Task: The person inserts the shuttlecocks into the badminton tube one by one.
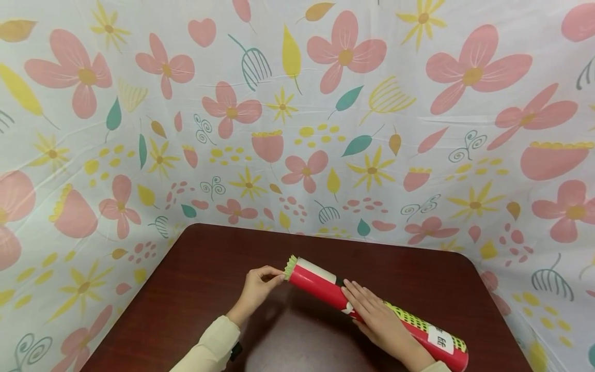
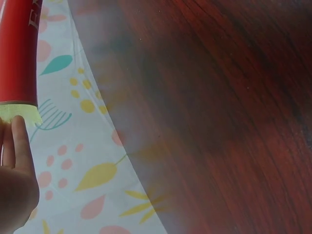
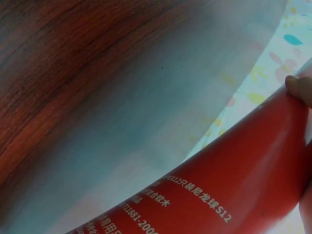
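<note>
A long red shuttlecock tube [image 1: 316, 284] with white and yellow-green panels is held at a slant above the table. From its left end pokes the jagged, pale yellow-green skirt of a shuttlecock [image 1: 290, 266]. My left hand [image 1: 258, 287] pinches the edge of that skirt between thumb and fingers; the left wrist view shows fingertips on the skirt [image 2: 27, 112] just beyond the tube's rim. Around the tube's middle, my right hand [image 1: 382, 321] grips with its fingers over the top. In the right wrist view, printed white characters run along the red tube [image 3: 234, 165]. The shuttlecock's base is hidden inside.
The dark reddish-brown wooden table [image 1: 218, 253] has rounded far corners and a glossy surface. A white cloth [image 1: 279, 150] printed with flowers and leaves hangs behind it and along both sides.
</note>
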Action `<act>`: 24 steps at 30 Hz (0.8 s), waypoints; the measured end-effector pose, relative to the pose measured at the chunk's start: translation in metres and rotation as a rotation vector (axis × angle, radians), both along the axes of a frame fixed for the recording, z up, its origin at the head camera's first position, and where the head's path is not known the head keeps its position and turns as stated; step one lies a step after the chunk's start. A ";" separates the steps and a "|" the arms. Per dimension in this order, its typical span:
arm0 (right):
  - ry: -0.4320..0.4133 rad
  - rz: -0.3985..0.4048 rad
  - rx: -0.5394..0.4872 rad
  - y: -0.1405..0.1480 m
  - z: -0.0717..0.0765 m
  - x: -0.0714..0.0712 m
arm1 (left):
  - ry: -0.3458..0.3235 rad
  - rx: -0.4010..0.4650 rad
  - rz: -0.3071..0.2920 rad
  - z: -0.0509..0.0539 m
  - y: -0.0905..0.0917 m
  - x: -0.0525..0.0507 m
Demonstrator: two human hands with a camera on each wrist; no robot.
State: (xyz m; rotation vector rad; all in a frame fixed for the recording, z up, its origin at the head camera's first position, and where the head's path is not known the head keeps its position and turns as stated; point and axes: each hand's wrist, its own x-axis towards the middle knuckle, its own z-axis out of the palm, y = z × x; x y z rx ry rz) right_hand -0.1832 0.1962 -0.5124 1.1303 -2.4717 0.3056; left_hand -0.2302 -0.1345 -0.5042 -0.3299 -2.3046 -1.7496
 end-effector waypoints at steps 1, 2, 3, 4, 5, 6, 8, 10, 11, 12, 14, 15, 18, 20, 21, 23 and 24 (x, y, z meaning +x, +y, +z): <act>-0.008 -0.003 0.003 0.000 0.001 0.000 | -0.007 0.000 0.001 0.000 0.001 0.000; -0.016 -0.005 0.006 0.000 0.001 0.000 | -0.010 -0.001 0.001 0.001 0.001 0.000; -0.023 -0.009 0.010 0.000 0.001 0.000 | -0.011 -0.001 -0.001 0.003 0.002 0.001; -0.032 -0.013 0.013 0.000 0.002 0.000 | -0.007 -0.003 -0.006 0.006 0.004 0.003; -0.036 -0.019 0.019 0.000 0.002 0.000 | -0.002 -0.001 -0.014 0.010 0.005 0.005; -0.039 -0.022 0.024 0.000 0.002 -0.001 | 0.004 0.002 -0.023 0.014 0.006 0.007; -0.039 -0.026 0.035 -0.001 0.002 -0.002 | 0.016 0.002 -0.039 0.024 0.008 0.013; -0.038 -0.027 0.041 -0.002 0.002 -0.002 | 0.025 0.002 -0.054 0.031 0.009 0.016; -0.036 -0.025 0.043 -0.002 0.002 -0.002 | 0.025 0.000 -0.057 0.033 0.009 0.017; -0.035 -0.024 0.043 -0.002 0.002 -0.002 | 0.029 -0.006 -0.060 0.034 0.009 0.017; -0.035 -0.019 0.040 -0.002 0.002 -0.002 | 0.028 -0.018 -0.068 0.035 0.008 0.017; -0.033 -0.016 0.039 -0.002 0.003 -0.002 | 0.030 -0.022 -0.072 0.035 0.007 0.016; -0.025 -0.009 0.035 -0.003 0.003 -0.002 | 0.018 -0.029 -0.089 0.035 0.006 0.014; -0.015 -0.005 0.033 -0.003 0.003 -0.002 | 0.006 -0.032 -0.103 0.036 0.006 0.013; -0.010 -0.003 0.031 -0.003 0.003 -0.002 | 0.004 -0.036 -0.109 0.036 0.006 0.012; -0.004 0.002 0.027 -0.004 0.003 -0.002 | 0.000 -0.044 -0.120 0.036 0.005 0.011; -0.002 0.005 0.025 -0.004 0.003 -0.003 | -0.002 -0.054 -0.124 0.036 0.005 0.010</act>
